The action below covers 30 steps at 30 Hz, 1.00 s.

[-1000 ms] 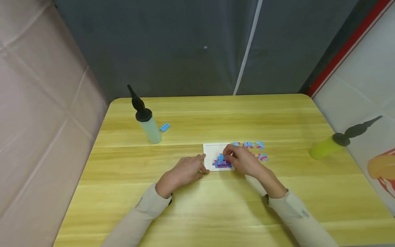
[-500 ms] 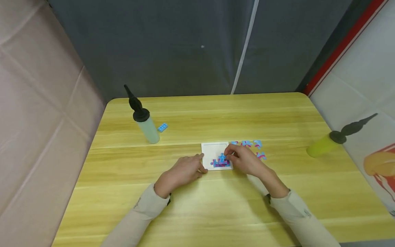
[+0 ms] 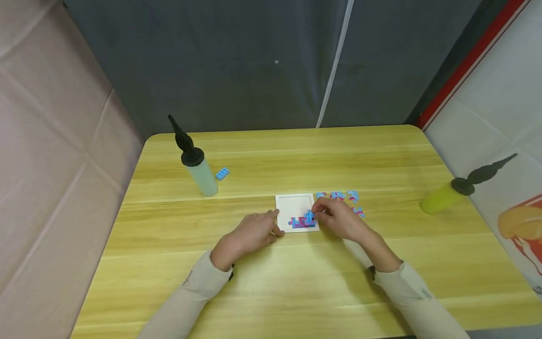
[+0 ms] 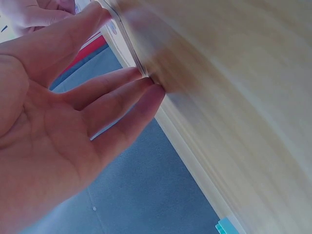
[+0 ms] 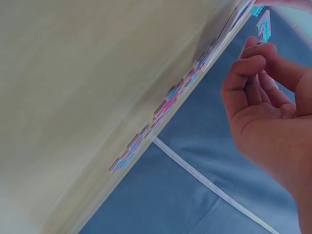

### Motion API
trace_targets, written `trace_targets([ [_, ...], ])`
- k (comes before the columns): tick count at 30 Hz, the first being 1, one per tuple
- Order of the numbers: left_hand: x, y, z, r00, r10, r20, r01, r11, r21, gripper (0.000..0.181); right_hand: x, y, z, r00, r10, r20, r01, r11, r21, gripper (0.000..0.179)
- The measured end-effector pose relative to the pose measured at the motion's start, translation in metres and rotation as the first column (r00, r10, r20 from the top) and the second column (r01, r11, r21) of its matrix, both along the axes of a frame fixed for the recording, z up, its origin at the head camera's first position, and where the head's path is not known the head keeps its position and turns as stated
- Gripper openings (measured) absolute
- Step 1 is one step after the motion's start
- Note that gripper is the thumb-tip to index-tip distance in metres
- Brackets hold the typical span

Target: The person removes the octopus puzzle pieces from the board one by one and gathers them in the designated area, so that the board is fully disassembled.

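Note:
A small white puzzle tray [image 3: 290,203] lies on the table, with joined blue and pink puzzle pieces [image 3: 298,223] along its near side. My left hand [image 3: 251,234] touches the tray's left edge; in the left wrist view its fingers [image 4: 119,109] are stretched out against that edge. With finger and thumb, my right hand [image 3: 340,220] pinches a blue and pink puzzle piece [image 5: 264,27], raised above the tray's near right part. That piece hides some of the pieces beneath it in the head view.
Several loose puzzle pieces [image 3: 337,195] lie right of the tray, partly behind my right hand. A blue toy brick [image 3: 222,173] sits at the back left beside a pale bottle with a black top [image 3: 203,179]. A yellow-green bottle [image 3: 438,199] stands at the right edge.
My right hand has shifted slightly to the right over the tray with the pinched puzzle piece, baring more of the joined pieces. My left hand stays at the tray's edge.

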<state>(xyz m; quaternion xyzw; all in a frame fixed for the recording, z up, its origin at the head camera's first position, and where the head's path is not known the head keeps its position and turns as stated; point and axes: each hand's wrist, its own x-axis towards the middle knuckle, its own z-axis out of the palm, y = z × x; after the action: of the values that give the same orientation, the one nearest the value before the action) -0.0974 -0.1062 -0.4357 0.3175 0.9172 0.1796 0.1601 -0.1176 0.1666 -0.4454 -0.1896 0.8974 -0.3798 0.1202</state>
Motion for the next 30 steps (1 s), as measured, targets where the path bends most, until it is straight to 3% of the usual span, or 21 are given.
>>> trace_targets([
  [30, 0.000, 0.000, 0.000, 1.000, -0.007, -0.012, 0.007, 1.000, 0.001, 0.022, 0.010, 0.028, -0.005, 1.000, -0.010, -0.026, 0.010, 1.000, 0.017, 0.009],
])
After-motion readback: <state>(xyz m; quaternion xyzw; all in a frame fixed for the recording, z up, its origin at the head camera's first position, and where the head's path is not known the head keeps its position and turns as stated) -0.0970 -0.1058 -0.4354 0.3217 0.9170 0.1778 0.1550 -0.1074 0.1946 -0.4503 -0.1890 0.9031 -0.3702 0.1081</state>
